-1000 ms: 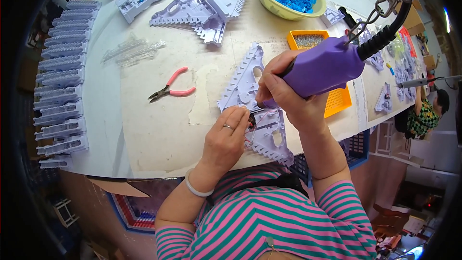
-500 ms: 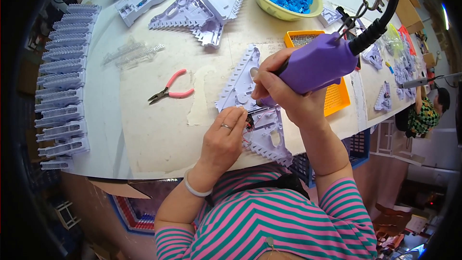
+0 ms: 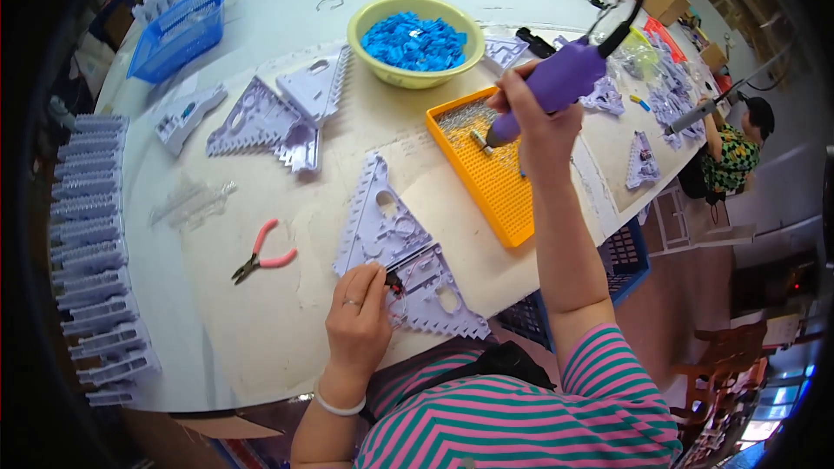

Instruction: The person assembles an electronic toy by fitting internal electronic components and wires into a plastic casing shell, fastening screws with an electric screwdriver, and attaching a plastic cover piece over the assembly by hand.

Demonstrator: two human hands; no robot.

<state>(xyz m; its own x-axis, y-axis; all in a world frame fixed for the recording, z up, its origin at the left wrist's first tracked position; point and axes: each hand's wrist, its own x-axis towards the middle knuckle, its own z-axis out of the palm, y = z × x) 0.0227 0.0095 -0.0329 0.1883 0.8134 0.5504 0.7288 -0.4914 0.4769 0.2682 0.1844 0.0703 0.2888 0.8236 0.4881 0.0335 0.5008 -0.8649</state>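
My right hand [image 3: 543, 122] is wrapped round a purple electric screwdriver [image 3: 565, 78] that hangs from a chain and a black cable. Its tip is over the orange perforated tray [image 3: 512, 230], beside a heap of small metal screws [image 3: 465, 117]. My left hand [image 3: 358, 321] has its fingers pressed together on a lilac plastic housing [image 3: 382, 217] with toothed edges. Two triangular halves of it lie open, side by side. A small black part and thin red wires [image 3: 396, 285] show next to my fingertips, which hide some of them.
Pink-handled pliers [image 3: 265, 252] lie left of the housing. A yellow bowl [image 3: 417, 76] of blue pieces stands beyond it. More lilac housings [image 3: 269, 117] lie at the left, near a blue basket [image 3: 187, 30] and a long row of lilac parts [image 3: 91, 252]. Another person [image 3: 737, 148] sits far right.
My right hand has carried the screwdriver from the housing to the orange tray of screws. My left hand stays at the housing. The whole view has shifted.
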